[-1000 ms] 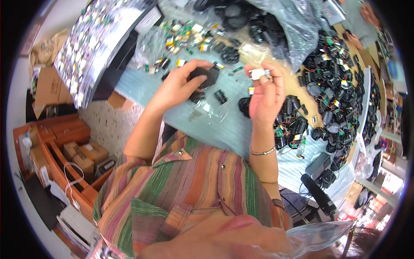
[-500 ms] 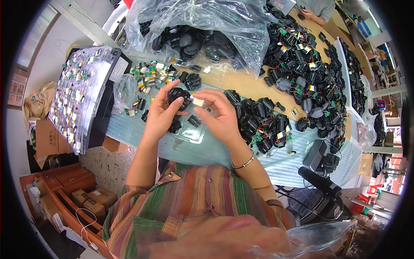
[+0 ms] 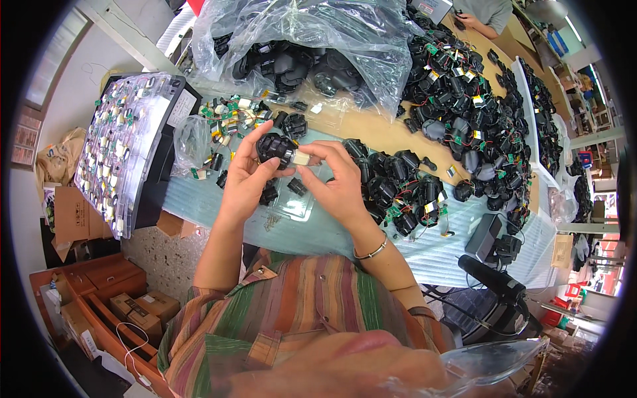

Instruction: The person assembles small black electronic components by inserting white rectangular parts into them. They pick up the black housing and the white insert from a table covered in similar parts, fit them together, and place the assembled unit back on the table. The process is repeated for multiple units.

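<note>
My left hand (image 3: 243, 186) grips a rounded black plastic housing (image 3: 273, 148) between thumb and fingers above the table. A small cream-coloured block (image 3: 301, 158) is pinched between the thumb and fingers of my right hand (image 3: 340, 184), against the housing's right side. Whether the block sits inside the housing or only touches it, I cannot tell. Below the hands lie a clear plastic tray (image 3: 300, 211), a small black part (image 3: 297, 186) and a few tiny metal pieces (image 3: 271, 221). Just beyond the left fingers is another black housing (image 3: 294, 125).
Black housings with green boards and wires (image 3: 405, 192) are heaped at my right; a larger pile (image 3: 464, 113) lies behind. A clear bag of black parts (image 3: 298, 60) stands at the back. Loose components (image 3: 232, 113) and a tilted tray (image 3: 129, 146) are left. A co-worker's hand (image 3: 470, 21) shows far right.
The housing in my left hand has turned a little, showing more of its ribbed side. My right hand has shifted slightly left, bringing the cream block against it.
</note>
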{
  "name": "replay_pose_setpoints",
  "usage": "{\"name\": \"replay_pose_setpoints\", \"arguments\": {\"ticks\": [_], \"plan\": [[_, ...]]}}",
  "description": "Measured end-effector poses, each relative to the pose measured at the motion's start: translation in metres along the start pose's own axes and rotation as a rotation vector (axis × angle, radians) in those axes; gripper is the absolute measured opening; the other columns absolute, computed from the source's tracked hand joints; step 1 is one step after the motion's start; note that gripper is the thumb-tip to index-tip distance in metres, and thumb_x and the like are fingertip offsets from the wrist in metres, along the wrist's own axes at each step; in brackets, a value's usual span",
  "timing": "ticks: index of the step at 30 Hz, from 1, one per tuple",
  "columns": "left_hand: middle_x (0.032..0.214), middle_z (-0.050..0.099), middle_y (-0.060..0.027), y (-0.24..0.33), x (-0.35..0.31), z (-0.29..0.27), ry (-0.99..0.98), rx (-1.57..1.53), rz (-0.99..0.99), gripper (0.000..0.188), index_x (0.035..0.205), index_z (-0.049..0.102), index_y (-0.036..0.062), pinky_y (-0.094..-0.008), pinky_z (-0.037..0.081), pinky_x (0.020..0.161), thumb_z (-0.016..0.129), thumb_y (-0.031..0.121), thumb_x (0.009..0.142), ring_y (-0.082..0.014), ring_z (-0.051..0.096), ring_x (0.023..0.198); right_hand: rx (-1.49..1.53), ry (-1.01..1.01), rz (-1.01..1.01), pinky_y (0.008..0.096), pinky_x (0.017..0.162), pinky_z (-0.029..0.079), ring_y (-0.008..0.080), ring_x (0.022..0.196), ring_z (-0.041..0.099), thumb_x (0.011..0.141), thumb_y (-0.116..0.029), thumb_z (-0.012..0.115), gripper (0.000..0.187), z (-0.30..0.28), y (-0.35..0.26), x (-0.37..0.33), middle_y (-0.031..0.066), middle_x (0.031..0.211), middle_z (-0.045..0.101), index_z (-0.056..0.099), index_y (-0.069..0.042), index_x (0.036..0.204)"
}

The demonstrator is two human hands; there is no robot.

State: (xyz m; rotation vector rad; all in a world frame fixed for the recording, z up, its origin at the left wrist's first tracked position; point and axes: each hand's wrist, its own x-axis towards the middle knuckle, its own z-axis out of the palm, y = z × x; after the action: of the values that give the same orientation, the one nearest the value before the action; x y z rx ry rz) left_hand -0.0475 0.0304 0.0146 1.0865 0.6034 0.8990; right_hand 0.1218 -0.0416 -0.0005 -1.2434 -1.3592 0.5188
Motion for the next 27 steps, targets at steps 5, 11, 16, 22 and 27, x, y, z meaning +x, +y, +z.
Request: {"name": "replay_pose_setpoints", "arguments": {"ticks": [5,11,16,22,27], "plan": [[0.129,0.053,-0.0091,0.002,-0.001,0.001,-0.003,-0.022,0.012,0.067,0.151,0.032,0.0030,-0.0394,0.057,0.097,0.047,-0.015,0.088,-0.0165,0.059,0.113,-0.003,0.037,0.024,0.0303,0.079,0.053,0.0158,0.085,0.064,0.083,-0.006,0.073,0.031,0.003,0.001,0.000,0.0099,0.108,0.061,0.066,-0.003,0.114],[0.138,0.049,-0.0113,-0.003,0.003,0.002,0.031,-0.036,0.034,0.073,0.154,0.026,0.0037,-0.0410,0.054,0.101,0.047,-0.015,0.087,-0.0191,0.057,0.118,-0.029,0.160,0.018,0.0282,0.080,0.050,0.0153,0.085,0.061,0.082,-0.006,0.076,0.030,0.002,0.004,0.003,0.0090,0.102,0.062,0.067,-0.003,0.111],[0.138,0.049,-0.0103,-0.007,0.001,0.011,0.006,0.038,0.030,0.071,0.155,0.025,0.0043,-0.0364,0.052,0.100,0.047,-0.013,0.090,-0.0172,0.056,0.119,0.078,0.198,0.067,0.0300,0.082,0.049,0.0172,0.086,0.059,0.082,-0.008,0.078,0.031,0.006,0.000,0.000,0.0085,0.104,0.064,0.069,-0.005,0.112],[0.137,0.051,-0.0081,-0.013,-0.003,0.018,-0.033,0.140,0.044,0.066,0.151,0.031,0.0032,-0.0273,0.048,0.094,0.052,-0.013,0.090,-0.0119,0.054,0.116,-0.213,0.173,-0.081,0.0344,0.084,0.046,0.0242,0.094,0.056,0.078,-0.012,0.081,0.031,0.014,-0.002,-0.004,0.0077,0.104,0.067,0.072,-0.008,0.108],[0.135,0.051,-0.0064,-0.011,-0.006,0.021,-0.067,0.080,-0.028,0.064,0.149,0.034,0.0021,-0.0262,0.045,0.094,0.049,-0.013,0.089,-0.0113,0.053,0.114,-0.326,0.228,-0.147,0.0342,0.083,0.044,0.0247,0.095,0.053,0.077,-0.011,0.082,0.032,0.014,0.003,-0.004,0.0065,0.103,0.064,0.071,-0.010,0.106]]}}
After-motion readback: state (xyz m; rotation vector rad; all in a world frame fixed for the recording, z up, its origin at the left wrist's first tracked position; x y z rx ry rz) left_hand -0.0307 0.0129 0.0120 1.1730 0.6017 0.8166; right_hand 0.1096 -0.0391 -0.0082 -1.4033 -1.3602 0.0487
